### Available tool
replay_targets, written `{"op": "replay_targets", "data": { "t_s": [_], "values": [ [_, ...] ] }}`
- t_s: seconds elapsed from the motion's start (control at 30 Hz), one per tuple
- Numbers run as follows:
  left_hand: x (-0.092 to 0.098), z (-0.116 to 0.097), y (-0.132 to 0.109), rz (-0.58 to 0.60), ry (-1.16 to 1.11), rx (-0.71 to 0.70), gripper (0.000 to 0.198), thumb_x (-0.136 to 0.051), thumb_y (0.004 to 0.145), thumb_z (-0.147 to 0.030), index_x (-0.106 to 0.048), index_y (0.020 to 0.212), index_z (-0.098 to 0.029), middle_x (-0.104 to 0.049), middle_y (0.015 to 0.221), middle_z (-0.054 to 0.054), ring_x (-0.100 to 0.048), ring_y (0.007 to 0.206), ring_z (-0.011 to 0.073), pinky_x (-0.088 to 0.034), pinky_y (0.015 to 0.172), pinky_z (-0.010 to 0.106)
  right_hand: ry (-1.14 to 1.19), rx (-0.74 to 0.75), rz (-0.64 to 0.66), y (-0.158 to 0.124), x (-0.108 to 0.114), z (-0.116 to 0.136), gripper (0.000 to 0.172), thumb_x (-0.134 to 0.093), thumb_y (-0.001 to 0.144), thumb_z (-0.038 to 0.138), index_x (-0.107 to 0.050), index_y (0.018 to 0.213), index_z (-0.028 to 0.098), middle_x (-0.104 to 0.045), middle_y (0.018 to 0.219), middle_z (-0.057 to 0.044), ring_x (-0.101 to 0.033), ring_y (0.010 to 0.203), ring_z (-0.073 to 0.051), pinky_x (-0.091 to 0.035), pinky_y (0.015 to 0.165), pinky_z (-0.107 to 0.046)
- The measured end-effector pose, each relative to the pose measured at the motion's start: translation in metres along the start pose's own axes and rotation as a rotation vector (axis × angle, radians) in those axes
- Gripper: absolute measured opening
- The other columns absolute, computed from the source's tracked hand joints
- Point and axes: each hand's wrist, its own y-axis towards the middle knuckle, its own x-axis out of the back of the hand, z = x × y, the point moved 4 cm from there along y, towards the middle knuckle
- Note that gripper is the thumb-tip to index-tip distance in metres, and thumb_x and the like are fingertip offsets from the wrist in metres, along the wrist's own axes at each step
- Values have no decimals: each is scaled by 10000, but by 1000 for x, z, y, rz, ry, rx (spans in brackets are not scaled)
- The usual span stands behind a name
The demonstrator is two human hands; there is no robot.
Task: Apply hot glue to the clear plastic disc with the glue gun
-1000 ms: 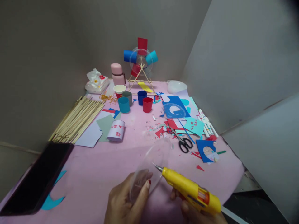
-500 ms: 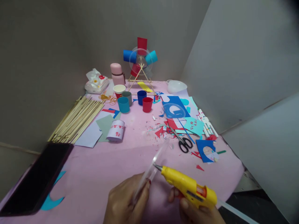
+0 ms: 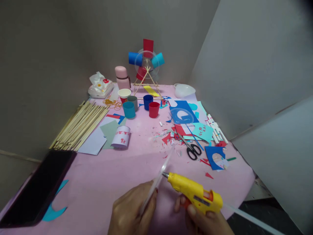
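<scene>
My left hand (image 3: 133,207) pinches a clear plastic disc (image 3: 158,176), seen nearly edge-on near the front of the table. In my right hand (image 3: 200,217) is a yellow glue gun (image 3: 193,191), with a finger at its orange trigger and a long glue stick out of its back. The metal nozzle is at the disc's right side; whether it touches cannot be made out. Farther back stands a stick frame bearing a clear wheel with red and blue paper pieces (image 3: 147,63). A rolled white paper with red writing (image 3: 121,137) lies beyond my left hand.
On the pink table (image 3: 97,182) are a dark tablet (image 3: 36,189), wooden sticks (image 3: 79,125), several small paper cups (image 3: 129,109), black scissors (image 3: 194,151), paper scraps, a blue sheet (image 3: 184,109) and white markers (image 3: 216,129). A pink bottle (image 3: 123,78) and tissues (image 3: 100,86) stand behind.
The disc has turned slightly and now looks thinner, more edge-on. The glue gun has shifted slightly left and levelled a little. Both hands keep their hold.
</scene>
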Motion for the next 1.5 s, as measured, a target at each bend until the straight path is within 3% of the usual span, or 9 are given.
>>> {"op": "replay_targets", "data": {
  "t_s": [0.27, 0.43, 0.53, 0.63, 0.87, 1.07, 1.23, 1.37, 1.5],
  "values": [
    [0, -1, 2, -4, 45, -4, 352, -670, 734, -92, -734, 962, -352, -763, 795, -21, -702, 668, 164, -500, 625, 202, -319, 321, -153, 8, 8, 18, 365, -665, 702, 558, -709, 805, 211, -660, 705, -41, -585, 599, -179, -427, 583, -277],
    [4, -2, -2, -32, 76, -171, 355, -657, 730, -99, -733, 978, -343, -765, 786, -19, -706, 669, 177, -531, 665, 220, 124, 90, 82, 10, -2, 3, 471, -618, 729, 637, -655, 840, 181, -505, 529, 46, -366, 401, -64, -254, 402, -205],
    [6, 1, -7, -66, 138, -291, 386, -659, 716, -81, -716, 1018, -314, -770, 894, -4, -722, 758, 191, -547, 728, 227, 392, 4, 170, 11, -9, -4, 478, -584, 757, 646, -581, 831, 174, -617, 688, -1, -350, 351, -22, -224, 374, -190],
    [3, 5, -7, -30, 221, -344, 296, -612, 788, -122, -673, 1040, -263, -765, 877, 11, -721, 740, 168, -557, 711, 216, 316, 14, 144, 12, -9, -5, 472, -597, 750, 639, -596, 830, 174, -554, 597, 32, -348, 362, -40, -247, 391, -199],
    [5, 21, 2, -65, 309, -80, 173, -571, 862, -260, -583, 1035, -269, -762, 888, -27, -729, 736, 120, -549, 646, 143, -239, 199, -98, 9, 5, 2, 344, -624, 733, 536, -663, 844, 212, -518, 565, 23, -463, 477, -127, -369, 463, -244],
    [2, 36, -2, -18, 65, 215, 191, -580, 849, -340, -590, 1027, -272, -771, 901, -23, -729, 815, 130, -566, 718, 164, -282, 188, -95, 8, 7, 1, 359, -623, 728, 539, -685, 885, 223, -565, 569, 8, -488, 449, -126, -379, 431, -236],
    [-1, 38, -7, 1, -36, 302, 205, -596, 835, -366, -603, 1007, -254, -772, 904, 9, -731, 804, 146, -572, 709, 174, -230, 220, -47, 11, 7, 1, 331, -631, 744, 508, -684, 892, 218, -617, 684, -15, -509, 491, -119, -381, 436, -221],
    [-3, 34, -6, 13, 5, 215, 174, -584, 855, -322, -596, 1020, -272, -770, 909, -14, -730, 807, 129, -561, 697, 145, -222, 200, -28, 12, 5, 0, 319, -623, 757, 497, -675, 900, 217, -543, 568, 23, -494, 474, -124, -394, 463, -231],
    [-1, 23, -5, 2, 192, -88, 211, -583, 858, -238, -581, 1063, -288, -759, 901, -35, -723, 769, 103, -539, 693, 123, -183, 195, -55, 10, 3, 2, 351, -625, 743, 541, -672, 866, 215, -566, 645, 11, -485, 489, -113, -396, 493, -239]
  ]
}}
